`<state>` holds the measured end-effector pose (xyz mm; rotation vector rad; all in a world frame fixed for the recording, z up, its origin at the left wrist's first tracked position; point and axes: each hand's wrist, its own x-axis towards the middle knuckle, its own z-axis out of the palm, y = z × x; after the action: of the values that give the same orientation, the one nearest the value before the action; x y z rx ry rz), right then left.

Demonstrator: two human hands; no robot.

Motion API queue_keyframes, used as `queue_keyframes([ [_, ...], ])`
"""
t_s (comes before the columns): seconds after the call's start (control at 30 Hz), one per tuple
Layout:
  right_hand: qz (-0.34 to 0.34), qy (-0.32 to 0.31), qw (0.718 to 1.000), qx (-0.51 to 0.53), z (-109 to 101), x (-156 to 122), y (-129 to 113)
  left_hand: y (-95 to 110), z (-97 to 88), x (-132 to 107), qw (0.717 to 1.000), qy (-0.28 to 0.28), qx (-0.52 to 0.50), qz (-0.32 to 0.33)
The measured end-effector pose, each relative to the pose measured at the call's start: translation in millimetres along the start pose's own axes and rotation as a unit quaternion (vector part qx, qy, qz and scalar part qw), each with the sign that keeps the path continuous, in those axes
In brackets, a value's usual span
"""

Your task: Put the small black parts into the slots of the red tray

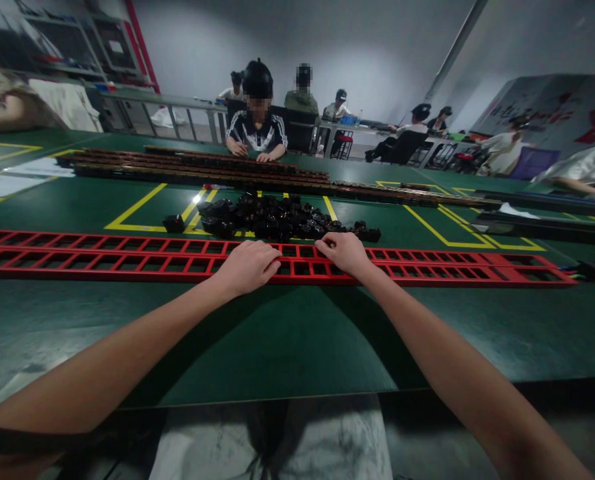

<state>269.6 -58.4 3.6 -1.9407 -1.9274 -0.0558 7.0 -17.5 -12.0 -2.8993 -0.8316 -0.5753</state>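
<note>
A long red slotted frame (142,261) with two rows of rectangular openings lies across the green table. My left hand (250,267) rests on its middle, with the fingers curled over the rails and the thumb towards the right. A short way to the right, my right hand (346,253) is over the same frame with its fingers bent inward in a pinch. Whatever may be between those fingertips is hidden or too small to name. Just beyond both hands lies a heap of small black parts (272,215). One black block (174,223) sits apart at the heap's left.
Long dark strips (192,167) lie in a bundle behind the heap, and more dark bars (542,225) are at the right. Yellow tape lines (422,227) mark the green table (297,347). A person (257,127) works across the table; others sit farther back.
</note>
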Motion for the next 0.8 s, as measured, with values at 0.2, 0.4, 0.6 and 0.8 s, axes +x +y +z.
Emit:
queue_keyframes([
  [0.2, -0.036, 0.021, 0.999, -0.012, 1.5, -0.8, 1.8, -0.4, 0.3, 0.2, 1.000, -0.003, 0.005, -0.003],
  [0.4, -0.073, 0.049, 0.996, 0.017, 5.9, -0.4, 5.3, -0.9, 1.2, 0.2, 1.000, -0.003, 0.007, 0.000],
  [0.6, -0.084, 0.040, 0.995, 0.032, 5.0, -0.9, 4.5, -0.3, 1.4, -0.1, 1.000, 0.004, -0.009, -0.002],
  [0.8, -0.107, 0.038, 0.992, 0.047, 4.2, -1.3, 3.7, -0.8, 2.4, -0.3, 1.000, 0.007, -0.006, 0.001],
])
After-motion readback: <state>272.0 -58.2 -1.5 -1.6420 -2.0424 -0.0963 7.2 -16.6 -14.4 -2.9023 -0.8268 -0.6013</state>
